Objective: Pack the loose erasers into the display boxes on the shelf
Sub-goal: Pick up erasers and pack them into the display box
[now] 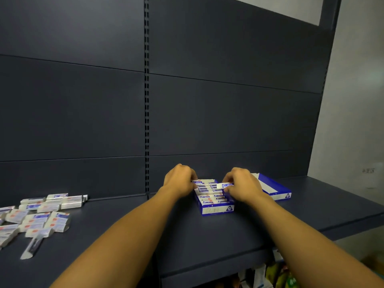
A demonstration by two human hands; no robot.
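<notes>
Blue-and-white cardboard marks the display box [215, 201] that stands on the dark shelf [239, 231], rows of wrapped erasers already lying inside it. Both hands work at the far end of this box. The left hand [180, 179] rests over the box's far-left corner, its fingers curled down onto an eraser in the back row. The right hand [242, 185] is over the box's far-right side, its fingers pinching a single eraser [225, 185] held just above the packed rows. Just right of the box, partly hidden behind the right hand, lies a second display box [275, 189], tilted and showing a white inside. Well to the left of the box, a heap of loose erasers [39, 217] in white wrappers is scattered on the same shelf.
</notes>
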